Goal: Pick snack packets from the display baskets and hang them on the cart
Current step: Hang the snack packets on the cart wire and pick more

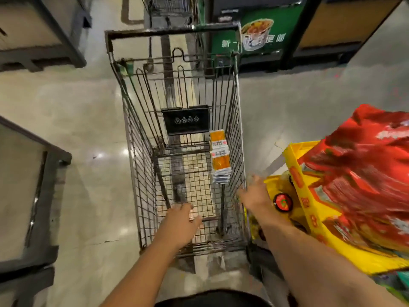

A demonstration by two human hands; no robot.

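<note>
"Orange at the ends, white labels in the middle: that's the strip of snack packets [219,158] hanging inside the cart [172,33], flat against its right wall, about halfway along."

"And your hands?"

"Both are out over the cart's near end. My left hand [182,218] is above the wire bottom. My right hand [254,194] is at the right rim, on my side of the strip. Both are blurred, so I cannot tell whether the fingers are spread or curled, and I can't make out a packet in either one."

"Where's the next lot?"

"In the yellow display basket [296,156] just beside the cart on my right. It's heaped with red packets [365,165] in glossy film, too smeared by motion to read."

"How will they handle?"

"Light, I'd judge, and soft. It's thin film with air and small pieces inside, so it will crinkle, and it will slide if I squeeze the shiny face. A joined strip will be floppy and will swing. I'd pinch it at the top seal, where the film is flat and doubled, let the rest dangle, and hook that end over a wire. Grabbing the middle risks crushing what's inside or tearing the joints between packets."
</note>
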